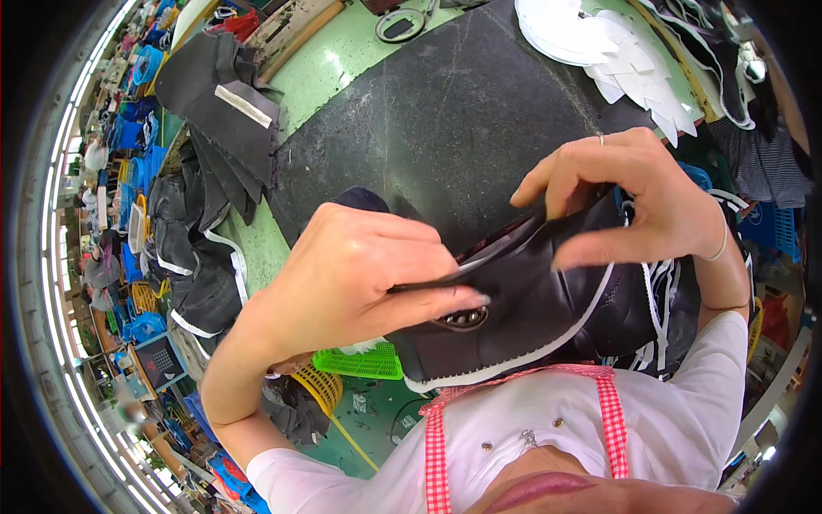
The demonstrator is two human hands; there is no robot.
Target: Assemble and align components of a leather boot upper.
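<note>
A dark brown leather shoe upper [527, 304] hangs folded between my hands in front of my chest. White tape runs along its lower edge, and an oval metal ornament [465, 319] sits on its face. Near that ornament, my left hand [351, 265] is closed, pinching the upper's top edge between thumb and fingers. At the other end, my right hand [646, 193] is bent round the top edge, its thumb on the near face and its fingers on the far side. The upper's inside is mostly hidden; only a narrow gap shows between the hands.
Beyond my hands a black mat [385, 128] covers much of the green table. Dark grey cut pieces [205, 77] are stacked at the far left, above white-edged leather pieces [210, 278]. White sheets [591, 43] lie far right. Beside me are a green basket [360, 363] and a yellow basket [321, 390].
</note>
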